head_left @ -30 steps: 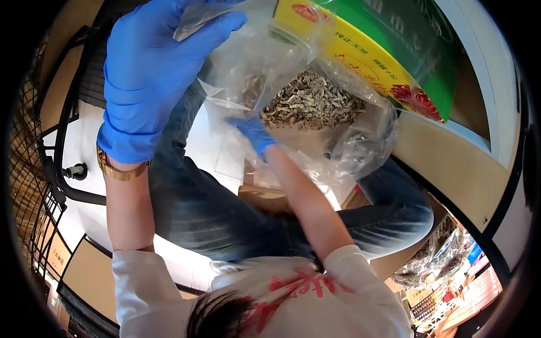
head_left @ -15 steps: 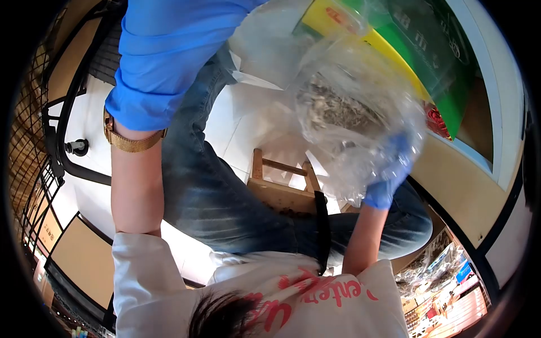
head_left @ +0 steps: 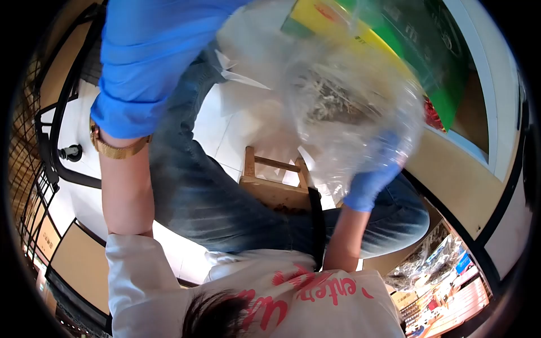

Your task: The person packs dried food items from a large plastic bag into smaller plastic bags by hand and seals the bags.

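My right hand (head_left: pixel 375 177), in a blue glove, is closed on the side of a clear plastic bag (head_left: pixel 315 149). Its fingers show only blurrily through the film. Inside the bag lies a clump of grey-brown, dry-looking shreds (head_left: pixel 338 101); I cannot tell what they are. My left hand (head_left: pixel 163 50), also gloved in blue, reaches up to the top edge of the view, left of the bag. Its fingers are out of sight, so what it touches cannot be seen. A gold watch (head_left: pixel 119 145) sits at the left wrist.
Below the bag stands a small wooden stool (head_left: pixel 276 188), between my jeans-clad legs (head_left: pixel 225 208). A green and yellow printed package (head_left: pixel 406 56) is behind the bag at upper right. Black wire mesh (head_left: pixel 28 146) runs along the left. Another clear bag (head_left: pixel 428 259) lies at lower right.
The bag and my right hand have shifted a little to the left, and the shreds have moved inside it. My left arm has also moved slightly left.
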Available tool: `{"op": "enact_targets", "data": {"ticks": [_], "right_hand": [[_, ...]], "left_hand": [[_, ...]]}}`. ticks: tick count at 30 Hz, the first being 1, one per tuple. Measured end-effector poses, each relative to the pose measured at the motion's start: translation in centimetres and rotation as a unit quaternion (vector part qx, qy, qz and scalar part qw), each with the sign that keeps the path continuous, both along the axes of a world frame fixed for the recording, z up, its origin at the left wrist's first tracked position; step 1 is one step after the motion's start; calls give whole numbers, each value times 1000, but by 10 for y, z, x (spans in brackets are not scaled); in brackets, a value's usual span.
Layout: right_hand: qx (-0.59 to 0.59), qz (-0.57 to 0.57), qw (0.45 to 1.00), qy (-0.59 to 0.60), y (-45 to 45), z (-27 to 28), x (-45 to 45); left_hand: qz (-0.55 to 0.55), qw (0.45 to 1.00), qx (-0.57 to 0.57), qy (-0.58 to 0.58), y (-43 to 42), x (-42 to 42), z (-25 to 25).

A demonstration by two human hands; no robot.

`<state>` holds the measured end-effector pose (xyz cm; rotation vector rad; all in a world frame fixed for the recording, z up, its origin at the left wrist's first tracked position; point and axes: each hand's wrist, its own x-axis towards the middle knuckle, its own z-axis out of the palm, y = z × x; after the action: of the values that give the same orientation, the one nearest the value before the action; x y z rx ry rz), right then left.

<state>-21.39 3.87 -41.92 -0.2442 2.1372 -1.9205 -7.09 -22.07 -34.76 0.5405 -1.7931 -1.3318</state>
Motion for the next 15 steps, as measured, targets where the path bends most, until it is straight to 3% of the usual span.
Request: {"op": "enact_targets", "data": {"ticks": [1,3,5,6,7,9,11,13,14,15], "right_hand": [[68,88,994,8,-3,-26,21],[174,278,945,9,-22,-55,56],[242,482,842,-6,-52,-61,83],[182,503,826,180,-56,-75,93],[197,524,805,194,-58,-74,93],[232,544,758,276,-45,-79,77],[250,531,809,38,-27,-70,36],[337,405,850,-30,-6,-67,-20],[395,330,857,-27,3,-72,-53],[440,269,851,104,15,-89,-88]], "left_hand": [[-4,1000,18,15,0,1,-1],[75,989,-89,-94,9,-5,5],[155,959,-145,-189,24,-18,16],[81,965,-147,-201,7,-4,6],[9,966,-149,-212,-5,6,-1],[21,950,-162,-265,-6,9,-3],[7,972,-97,-212,-3,7,-4],[6,966,-102,-236,1,6,-1],[6,960,-108,-257,2,5,-1],[6,960,-108,-258,2,4,-3]]}}
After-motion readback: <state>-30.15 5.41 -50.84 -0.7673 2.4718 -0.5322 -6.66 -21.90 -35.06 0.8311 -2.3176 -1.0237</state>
